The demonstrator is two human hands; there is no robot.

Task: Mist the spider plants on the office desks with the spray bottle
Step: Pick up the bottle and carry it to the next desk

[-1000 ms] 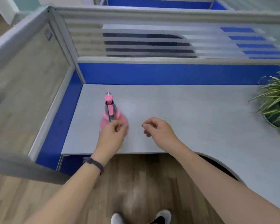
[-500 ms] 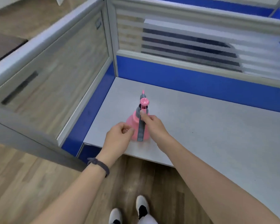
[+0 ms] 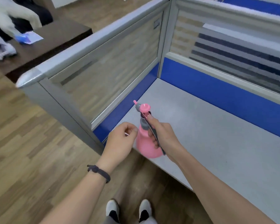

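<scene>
Pink spray bottle point(image 3: 146, 143) gripped by its grey handle in the right hand point(image 3: 162, 137); left hand point(image 3: 120, 141) loosely curled beside it, holding nothing

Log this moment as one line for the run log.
right hand: grips spray bottle handle | left hand: loosely curled beside bottle, holding nothing | plant: not in view

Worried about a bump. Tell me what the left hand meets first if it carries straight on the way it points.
The left hand, loosely curled and holding nothing, points toward the pink spray bottle gripped by the right hand. It would probably meet the bottle's side first; depth is hard to judge.
</scene>
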